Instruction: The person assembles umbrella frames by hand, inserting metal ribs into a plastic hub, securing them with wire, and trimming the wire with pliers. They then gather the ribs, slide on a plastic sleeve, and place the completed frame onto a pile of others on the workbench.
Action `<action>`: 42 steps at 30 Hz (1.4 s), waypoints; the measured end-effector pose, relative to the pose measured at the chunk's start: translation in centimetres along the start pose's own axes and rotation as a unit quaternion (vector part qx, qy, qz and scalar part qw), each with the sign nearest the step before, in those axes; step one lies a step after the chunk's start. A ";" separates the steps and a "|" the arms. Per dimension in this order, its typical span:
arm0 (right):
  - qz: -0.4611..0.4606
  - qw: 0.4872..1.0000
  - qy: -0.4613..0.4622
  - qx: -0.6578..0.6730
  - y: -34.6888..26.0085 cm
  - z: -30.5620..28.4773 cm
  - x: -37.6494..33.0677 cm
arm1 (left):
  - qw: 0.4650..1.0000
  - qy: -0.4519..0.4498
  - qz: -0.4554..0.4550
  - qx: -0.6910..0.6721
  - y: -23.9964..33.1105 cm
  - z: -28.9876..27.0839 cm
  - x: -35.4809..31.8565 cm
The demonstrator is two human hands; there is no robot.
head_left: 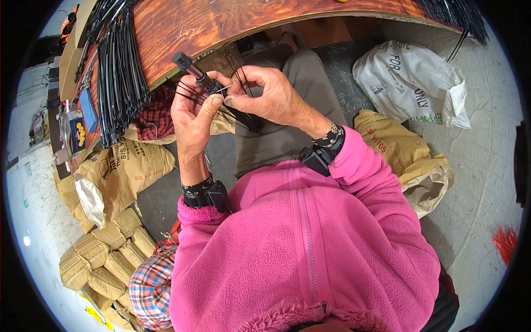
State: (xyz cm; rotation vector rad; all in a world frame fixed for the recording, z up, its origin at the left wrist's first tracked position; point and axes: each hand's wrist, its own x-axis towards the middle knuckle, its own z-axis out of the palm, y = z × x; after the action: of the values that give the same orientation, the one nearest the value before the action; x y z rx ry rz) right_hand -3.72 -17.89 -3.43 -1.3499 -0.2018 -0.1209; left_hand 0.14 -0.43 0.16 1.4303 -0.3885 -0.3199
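Observation:
Above my lap, both hands meet at what looks like an umbrella frame (193,69), a dark shaft with a ridged black end and thin black ribs (243,117) fanning out below. My left hand (191,122) is closed around the shaft's lower part, thumb and fingers near the joint where the ribs meet. My right hand (274,99) is closed in a pinch just beside it, thumb against forefinger. A thin pale wire or pin (224,88) shows between the two hands; which fingertips grip it is hard to make out.
A worn wooden table (204,22) curves across the front, with black rib bundles (119,72) hanging at its left and more (456,19) at its right. A white woven sack (406,83) and brown paper sacks (395,144) lie on the right; wrapped brown bundles (108,252) sit at lower left.

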 end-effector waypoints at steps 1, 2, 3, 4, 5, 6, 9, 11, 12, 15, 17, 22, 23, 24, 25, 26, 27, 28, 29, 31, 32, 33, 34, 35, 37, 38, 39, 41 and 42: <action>0.016 1.000 0.003 0.008 -0.2 0.1 0.0 | 1.000 0.000 0.007 0.003 -0.1 -0.1 0.0; 0.032 0.999 0.005 0.016 -0.3 0.2 -0.1 | 1.000 -0.001 0.014 0.005 -0.1 -0.2 0.0; 0.048 0.999 0.008 0.024 -0.5 0.3 -0.1 | 1.000 -0.001 0.021 0.008 -0.2 -0.3 0.1; 0.048 0.999 0.008 0.024 -0.5 0.3 -0.1 | 1.000 0.000 0.020 0.008 -0.1 -0.3 0.1; 0.059 0.998 0.006 0.023 -0.6 0.3 -0.1 | 1.000 -0.001 0.019 0.011 -0.1 -0.3 0.1; 0.069 0.997 0.004 0.023 -0.7 0.3 -0.1 | 1.000 -0.002 0.017 0.013 0.0 -0.4 0.1; 0.095 0.994 -0.012 0.044 -0.4 0.2 0.0 | 1.000 -0.010 0.014 0.019 0.1 -0.6 0.0; 0.124 0.988 -0.038 0.087 0.2 -0.1 0.1 | 0.999 -0.026 0.011 0.027 0.1 -0.8 0.0; 0.124 0.988 -0.038 0.086 0.5 -0.2 0.2 | 0.999 -0.026 0.011 0.027 0.2 -0.9 0.0; 0.116 0.990 -0.039 0.064 1.8 -0.5 0.3 | 0.997 -0.046 -0.013 0.059 0.3 -1.2 -0.1; 0.099 0.992 -0.036 0.076 2.5 -0.3 0.4 | 0.998 -0.040 0.001 0.056 0.1 -0.7 -0.3; 0.055 0.991 -0.099 0.066 2.7 -0.1 0.0 | 0.995 -0.042 0.063 0.058 0.0 0.8 -0.9; 0.051 0.988 -0.133 0.051 2.6 -0.1 -0.2 | 0.994 -0.050 0.079 0.063 -0.1 0.9 -0.9; 0.051 0.988 -0.136 0.050 2.5 -0.1 -0.3 | 0.994 -0.047 0.080 0.061 -0.2 0.9 -0.9; 0.064 0.985 -0.152 0.054 1.8 0.1 -0.2 | 0.994 -0.043 0.085 0.053 -0.2 0.8 -0.8; 0.077 0.981 -0.169 0.058 1.2 0.2 -0.1 | 0.994 -0.040 0.089 0.046 -0.2 0.7 -0.7; 0.089 0.977 -0.186 0.062 0.9 0.2 0.0 | 0.994 -0.036 0.093 0.038 -0.2 0.7 -0.6; 0.089 0.976 -0.188 0.061 1.2 0.3 0.0 | 0.994 -0.034 0.095 0.038 -0.2 0.6 -0.6; 0.097 0.974 -0.195 0.066 1.9 0.3 -0.1 | 0.994 -0.031 0.089 0.050 -0.3 0.6 -0.5; 0.114 0.969 -0.205 0.074 2.9 0.3 -0.3 | 0.994 -0.026 0.076 0.073 -0.1 0.6 -0.2; 0.116 0.969 -0.206 0.073 3.3 0.2 -0.3 | 0.994 -0.024 0.076 0.071 -0.1 0.7 -0.2; 0.124 0.963 -0.226 0.080 3.7 -0.1 0.0 | 0.995 -0.049 0.049 0.065 0.1 0.7 -0.1; 0.132 0.956 -0.246 0.088 4.1 -0.5 0.3 | 0.995 -0.074 0.022 0.059 0.2 0.7 0.1; 0.139 0.949 -0.266 0.094 4.3 -0.8 0.7 | 0.994 -0.099 -0.003 0.053 0.3 0.6 0.4; 0.138 0.944 -0.282 0.100 4.7 -1.2 0.8 | 0.990 -0.130 -0.009 0.048 0.5 0.7 0.8; 0.138 0.938 -0.298 0.109 4.8 -1.4 0.8 | 0.986 -0.162 -0.017 0.044 0.6 0.7 1.0; 0.137 0.932 -0.313 0.118 5.0 -1.6 0.8 | 0.980 -0.194 -0.025 0.040 0.6 0.7 1.1; 0.132 0.928 -0.325 0.127 5.0 -1.8 0.8 | 0.977 -0.209 -0.015 0.037 0.2 0.4 1.1; 0.127 0.923 -0.336 0.138 5.0 -1.9 0.8 | 0.974 -0.225 -0.008 0.038 0.0 0.2 1.1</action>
State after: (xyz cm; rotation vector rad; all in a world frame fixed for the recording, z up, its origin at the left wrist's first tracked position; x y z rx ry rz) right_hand -1.80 -18.60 -8.46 -1.0793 -0.5942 0.5814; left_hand 0.99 -1.09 0.23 1.4307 -0.7636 -0.6516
